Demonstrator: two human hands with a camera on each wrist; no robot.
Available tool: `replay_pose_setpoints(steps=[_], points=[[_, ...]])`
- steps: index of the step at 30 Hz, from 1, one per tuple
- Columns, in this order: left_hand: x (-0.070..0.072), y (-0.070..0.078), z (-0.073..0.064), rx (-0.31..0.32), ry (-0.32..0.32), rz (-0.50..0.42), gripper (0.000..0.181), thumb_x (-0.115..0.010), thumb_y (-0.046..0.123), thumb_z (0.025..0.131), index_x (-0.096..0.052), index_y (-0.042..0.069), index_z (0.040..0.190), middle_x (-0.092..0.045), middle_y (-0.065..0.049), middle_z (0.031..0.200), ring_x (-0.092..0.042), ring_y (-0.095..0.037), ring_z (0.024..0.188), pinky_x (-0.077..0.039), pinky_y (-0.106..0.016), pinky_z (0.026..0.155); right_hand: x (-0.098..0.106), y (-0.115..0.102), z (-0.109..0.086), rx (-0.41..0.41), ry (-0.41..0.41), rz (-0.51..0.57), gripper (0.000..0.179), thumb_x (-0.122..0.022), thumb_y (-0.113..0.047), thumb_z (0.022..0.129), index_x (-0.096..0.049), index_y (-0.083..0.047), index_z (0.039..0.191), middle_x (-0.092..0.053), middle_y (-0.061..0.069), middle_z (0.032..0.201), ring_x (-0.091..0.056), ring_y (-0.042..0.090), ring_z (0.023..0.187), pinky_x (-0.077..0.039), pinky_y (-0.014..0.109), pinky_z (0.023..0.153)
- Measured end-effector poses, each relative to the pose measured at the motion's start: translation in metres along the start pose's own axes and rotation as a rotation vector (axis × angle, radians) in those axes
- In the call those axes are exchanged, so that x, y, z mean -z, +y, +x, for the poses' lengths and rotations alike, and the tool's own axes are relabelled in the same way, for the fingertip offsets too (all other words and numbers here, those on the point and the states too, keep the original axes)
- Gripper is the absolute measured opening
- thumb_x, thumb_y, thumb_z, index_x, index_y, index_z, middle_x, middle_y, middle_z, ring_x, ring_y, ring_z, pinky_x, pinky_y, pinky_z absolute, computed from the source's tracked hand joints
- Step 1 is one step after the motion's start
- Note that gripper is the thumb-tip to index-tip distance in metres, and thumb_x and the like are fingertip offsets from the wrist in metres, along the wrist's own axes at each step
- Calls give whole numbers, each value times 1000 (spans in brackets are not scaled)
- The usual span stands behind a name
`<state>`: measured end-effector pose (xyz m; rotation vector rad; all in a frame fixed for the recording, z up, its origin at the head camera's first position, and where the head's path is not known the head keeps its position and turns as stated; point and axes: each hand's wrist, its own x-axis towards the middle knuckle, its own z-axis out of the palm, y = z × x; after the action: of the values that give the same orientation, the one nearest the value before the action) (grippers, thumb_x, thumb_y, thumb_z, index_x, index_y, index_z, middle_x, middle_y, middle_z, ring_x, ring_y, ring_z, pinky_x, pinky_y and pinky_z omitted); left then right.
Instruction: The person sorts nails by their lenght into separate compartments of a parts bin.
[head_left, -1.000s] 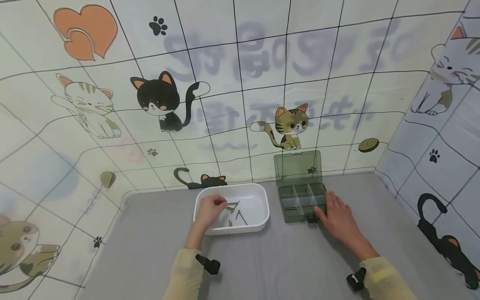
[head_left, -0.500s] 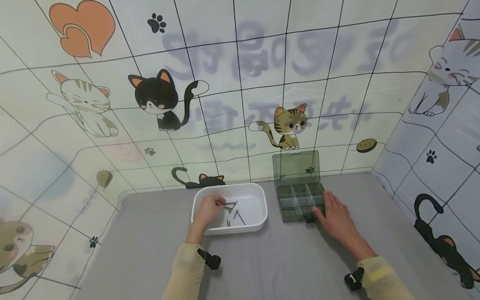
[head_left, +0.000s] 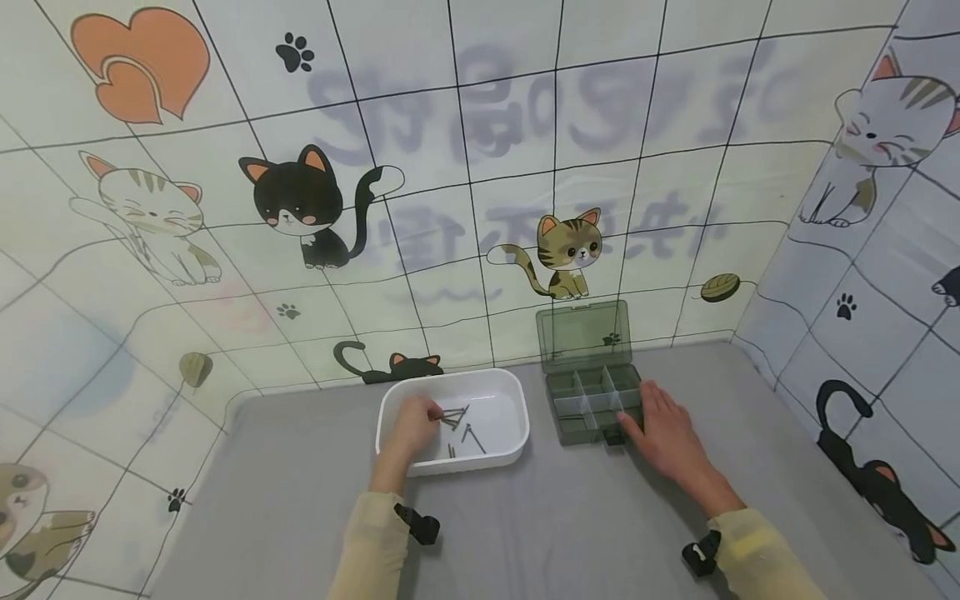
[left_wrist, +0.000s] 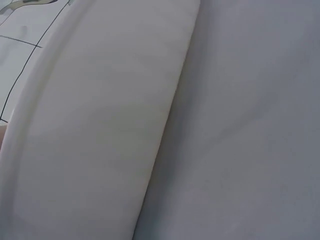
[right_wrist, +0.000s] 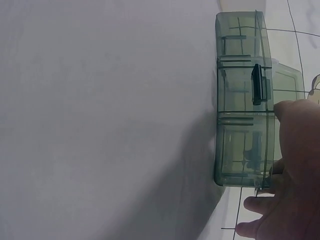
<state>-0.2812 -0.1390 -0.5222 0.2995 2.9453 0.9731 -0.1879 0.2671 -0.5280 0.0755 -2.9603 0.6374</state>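
Note:
Inside the white tray [head_left: 491, 457], my left hand [head_left: 408, 429] reaches in from the near left, fingers curled down with the tips pinching at a screw in the small pile. Several thin metal screws [head_left: 474, 438] lie on the tray floor; their threads are too small to see. The left wrist view shows only the tray's outer wall [left_wrist: 100, 110]. My right hand [head_left: 667, 433] holds the front right corner of a clear green compartment box [head_left: 577, 436], its thumb at the front rim and its fingers along the right side. In the right wrist view the thumb [right_wrist: 284, 109] touches the rim near the black latch [right_wrist: 257, 85].
The box lid [head_left: 583, 336] stands raised against the back cloth, which has printed cats and grid lines. Grey cloth [head_left: 510, 533] covers the table. A small black camera sits on each wrist, the left one [head_left: 420, 525] near the tray's front.
The head view has shifted slightly, so everything sits a little further left. My left fingertips have lowered towards the screws in the tray. The right hand keeps its place on the box.

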Motion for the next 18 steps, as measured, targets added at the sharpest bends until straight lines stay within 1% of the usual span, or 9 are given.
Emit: replay_pose_setpoints(steps=[4, 6, 13, 18], points=[[0, 1, -2, 8, 17, 10, 14, -72, -11, 79, -77, -2, 89, -69, -9, 84, -61, -25, 85, -52, -44, 83, -1, -1, 1, -1, -2, -4, 78, -51, -37, 108, -23, 21, 150, -22, 41, 156, -25, 57, 142, -21, 73, 111], [1, 3, -2, 24, 23, 5, 14, -73, -10, 79, -77, -1, 89, -68, -8, 84, -61, -25, 86, -51, -44, 85, -1, -1, 1, 3, 7, 0, 77, -52, -36, 107, -24, 22, 149, -23, 42, 155, -26, 58, 142, -22, 73, 110], [2, 6, -3, 123, -31, -6, 10, -72, -6, 86, -75, 1, 93, -64, -6, 86, -57, -21, 83, -52, -37, 76, -2, 0, 1, 6, 11, 8, 77, -52, -36, 107, -24, 22, 150, -23, 42, 155, -25, 58, 142, -22, 73, 109], [2, 6, -4, 128, -34, 9, 7, -73, -4, 86, -75, 3, 87, -64, -5, 82, -57, -19, 80, -52, -34, 71, -2, 0, 2, 8, 10, 7, 77, -53, -35, 107, -24, 22, 150, -23, 42, 155, -25, 59, 141, -22, 74, 109]])
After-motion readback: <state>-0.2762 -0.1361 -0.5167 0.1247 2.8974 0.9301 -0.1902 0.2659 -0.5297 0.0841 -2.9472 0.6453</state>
